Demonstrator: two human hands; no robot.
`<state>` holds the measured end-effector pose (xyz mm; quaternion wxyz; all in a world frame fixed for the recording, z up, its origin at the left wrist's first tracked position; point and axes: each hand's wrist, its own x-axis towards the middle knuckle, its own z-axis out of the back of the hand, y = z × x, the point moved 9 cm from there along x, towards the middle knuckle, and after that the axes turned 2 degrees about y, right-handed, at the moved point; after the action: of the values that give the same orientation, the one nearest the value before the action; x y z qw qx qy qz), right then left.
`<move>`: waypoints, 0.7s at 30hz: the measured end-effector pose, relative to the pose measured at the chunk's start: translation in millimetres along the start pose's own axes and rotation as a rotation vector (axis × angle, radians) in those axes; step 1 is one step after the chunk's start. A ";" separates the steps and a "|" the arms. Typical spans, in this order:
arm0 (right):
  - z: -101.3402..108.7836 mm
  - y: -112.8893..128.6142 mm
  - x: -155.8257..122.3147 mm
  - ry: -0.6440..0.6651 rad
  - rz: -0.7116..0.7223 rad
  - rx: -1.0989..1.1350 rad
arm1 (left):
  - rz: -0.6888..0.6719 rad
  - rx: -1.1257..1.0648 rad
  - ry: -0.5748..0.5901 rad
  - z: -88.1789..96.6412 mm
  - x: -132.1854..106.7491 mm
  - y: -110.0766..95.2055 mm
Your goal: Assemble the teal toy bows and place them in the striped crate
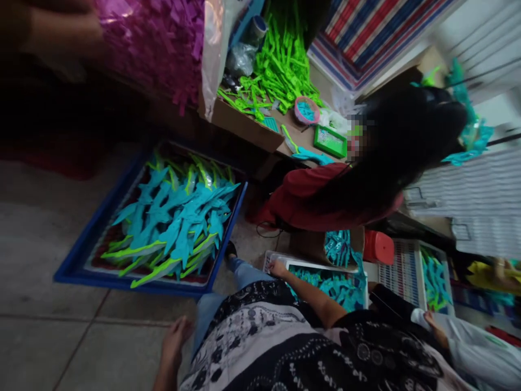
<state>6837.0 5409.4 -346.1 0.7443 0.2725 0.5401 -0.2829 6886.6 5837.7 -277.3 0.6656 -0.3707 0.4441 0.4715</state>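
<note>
My left hand [177, 332] hangs low over the floor at the bottom left, fingers loosely bent and apart, slightly blurred, with nothing seen in it. On the other side of my body, my right hand [278, 269] has its fingers curled in, and no object shows in it. It overlaps the near corner of a white crate [291, 262] holding teal pieces [337, 285]; whether it touches the rim I cannot tell. Ahead of my legs stands a blue-rimmed tray [75, 266] heaped with teal and lime-green winged plastic pieces [179, 217].
A person in a red top [321, 198] sits at a workbench [280, 119] covered with green plastic parts [285, 68]. A red stool [378, 247] and a cardboard box [303, 244] stand behind them. Bagged purple pieces [158, 43] are at the upper left. Another person's sleeve [476, 347] shows at right.
</note>
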 end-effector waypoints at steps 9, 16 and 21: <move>-10.5 17.6 12.8 0.068 0.089 -0.061 | -0.004 -0.276 -0.027 10.4 8.7 16.0; -14.8 30.8 8.8 0.089 0.089 -0.105 | 0.030 -0.333 -0.046 16.5 -0.1 41.6; -14.5 48.4 4.2 0.072 0.116 -0.097 | 0.039 -0.286 -0.046 14.7 -2.7 46.7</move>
<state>6863.3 5452.6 -349.2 0.7519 0.2767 0.5629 -0.2030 6845.0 5863.4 -273.4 0.6067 -0.4422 0.3641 0.5513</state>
